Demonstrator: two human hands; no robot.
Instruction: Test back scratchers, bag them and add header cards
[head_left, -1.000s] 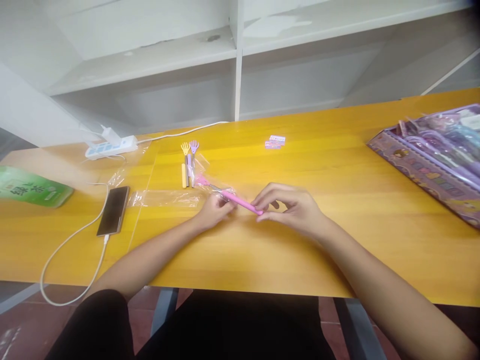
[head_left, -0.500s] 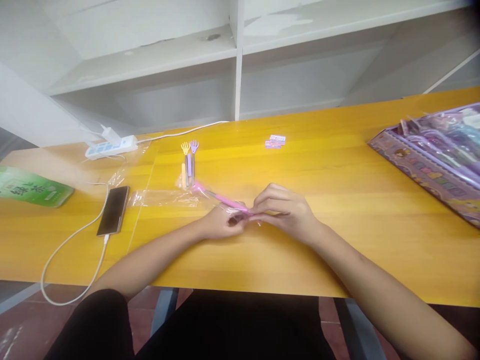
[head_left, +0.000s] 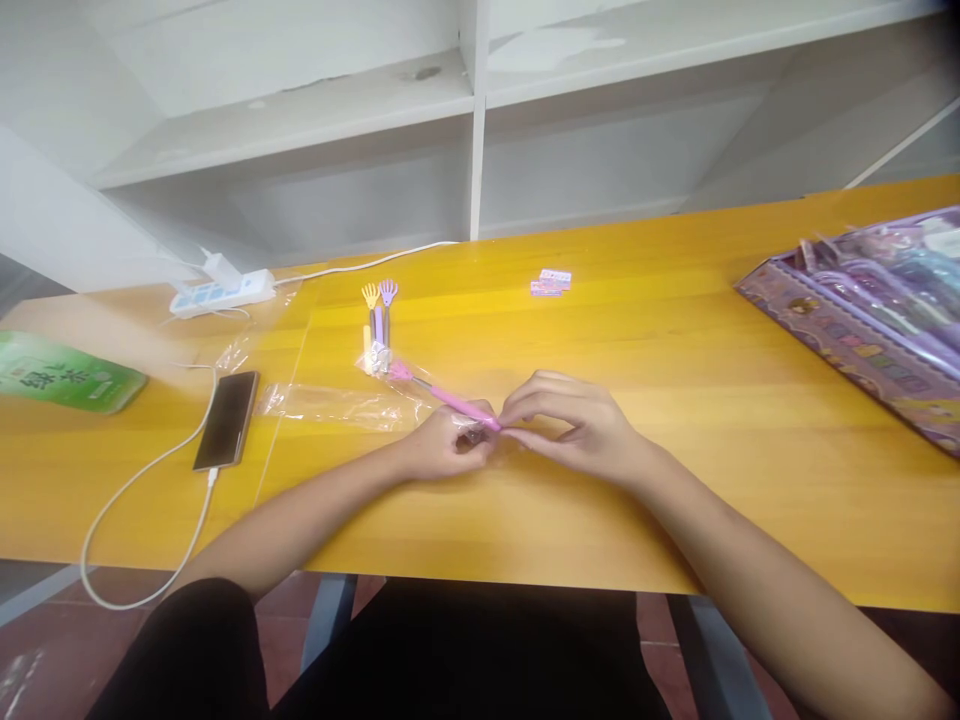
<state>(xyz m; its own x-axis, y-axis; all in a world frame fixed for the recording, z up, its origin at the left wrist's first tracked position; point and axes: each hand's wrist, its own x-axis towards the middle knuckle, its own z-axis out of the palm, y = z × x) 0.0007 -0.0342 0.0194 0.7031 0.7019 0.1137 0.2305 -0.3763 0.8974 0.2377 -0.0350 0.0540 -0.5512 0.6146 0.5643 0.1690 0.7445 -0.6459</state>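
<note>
A pink back scratcher [head_left: 463, 405] slants over the table, its hand-shaped head [head_left: 401, 372] pointing up and left. My left hand [head_left: 444, 443] is closed round clear plastic wrap and the lower handle. At the handle's near end, my right hand [head_left: 574, 420] pinches with thumb and forefinger; whether film or the handle itself is between the fingertips is hard to make out. Beyond the pink head lie a yellow back scratcher [head_left: 370, 298] and a purple back scratcher [head_left: 388, 293], side by side. A clear plastic sleeve [head_left: 337, 405] lies left of my hands.
On the right stands a purple display box [head_left: 840, 345] of wrapped items. Small printed cards [head_left: 551, 283] lie toward the back. At left are a phone [head_left: 226, 420] on a white cable [head_left: 112, 508], a green bottle [head_left: 71, 375] and a power strip [head_left: 225, 293]. White shelving [head_left: 477, 150] rises behind.
The fingers of my right hand have shifted slightly at the handle's end, with a wider gap behind the pinch. A bright, whitish patch now shows beside the pink head. My left hand stays in place.
</note>
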